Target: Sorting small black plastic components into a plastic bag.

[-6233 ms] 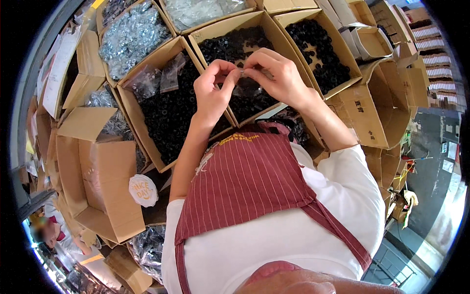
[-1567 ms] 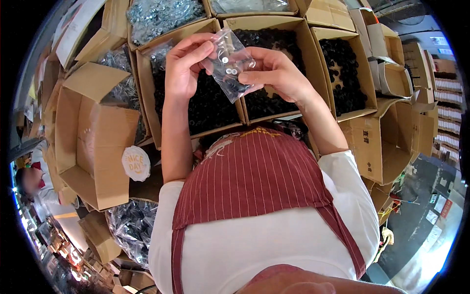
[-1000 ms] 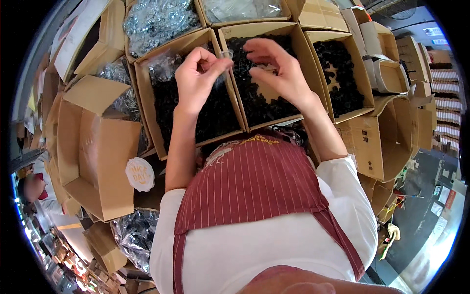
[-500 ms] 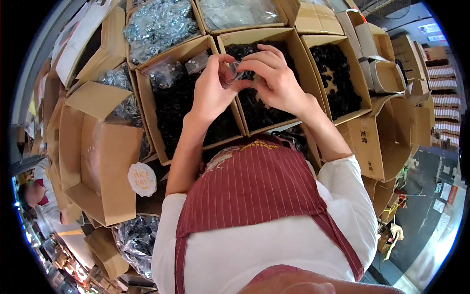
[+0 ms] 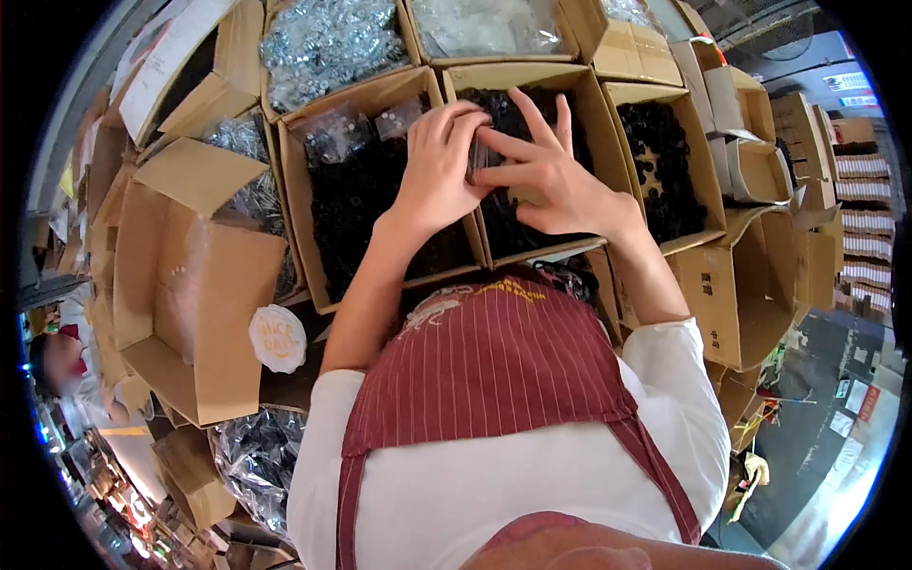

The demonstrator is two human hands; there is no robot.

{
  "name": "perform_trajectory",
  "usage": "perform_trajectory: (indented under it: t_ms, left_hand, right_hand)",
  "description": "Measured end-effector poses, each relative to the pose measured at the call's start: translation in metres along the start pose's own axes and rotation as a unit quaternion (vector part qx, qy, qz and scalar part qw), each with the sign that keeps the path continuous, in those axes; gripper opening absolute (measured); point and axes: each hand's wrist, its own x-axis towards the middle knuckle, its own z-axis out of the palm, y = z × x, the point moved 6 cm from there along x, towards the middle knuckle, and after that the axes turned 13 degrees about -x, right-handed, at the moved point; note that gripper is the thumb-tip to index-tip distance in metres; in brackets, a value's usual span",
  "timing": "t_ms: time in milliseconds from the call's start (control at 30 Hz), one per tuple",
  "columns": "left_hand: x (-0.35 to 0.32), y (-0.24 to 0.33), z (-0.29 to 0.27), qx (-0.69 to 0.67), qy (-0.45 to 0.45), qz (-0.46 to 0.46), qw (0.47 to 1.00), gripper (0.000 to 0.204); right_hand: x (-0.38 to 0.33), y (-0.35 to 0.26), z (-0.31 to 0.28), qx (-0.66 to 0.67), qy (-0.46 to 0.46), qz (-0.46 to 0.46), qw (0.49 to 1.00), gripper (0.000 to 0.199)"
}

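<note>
Two parts bags (image 5: pixel 339 135) already lie by the far edge of the left carton (image 5: pixel 302 214), while another clear bag (image 5: pixel 481 157), pinched by the left hand (image 5: pixel 439 169) above the middle carton (image 5: pixel 606 142), seems unfinished, the splayed right hand's (image 5: pixel 556 180) grip unclear.

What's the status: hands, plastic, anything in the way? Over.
Left hand curled at clear plastic, grip partly hidden. Right hand at its other side, fingers spread. Box of black parts below; hands block part of view.

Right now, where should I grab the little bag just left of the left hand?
Probably pinch its near edge from above: the little bag looks fairly flat on black pieces, close to the box's far wall, with the left hand to its right.
</note>
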Motion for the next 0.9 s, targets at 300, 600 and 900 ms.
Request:
perform_trajectory:
  t_ms: [300,600,900]
  left_hand:
    - [-0.016,-0.034,0.016,-0.474,0.059,-0.299,0.826,0.033]
    - [-0.018,-0.028,0.011,-0.503,0.063,-0.329,0.796,0.031]
    - [-0.018,-0.023,0.019,-0.492,0.041,-0.333,0.803,0.026]
  right_hand:
    - [-0.023,0.089,0.089,0.157,-0.006,0.213,0.964,0.029]
    - [-0.062,0.022,0.139,0.12,-0.39,0.112,0.906,0.09]
    - [-0.054,0.025,0.138,0.241,-0.301,-0.024,0.922,0.044]
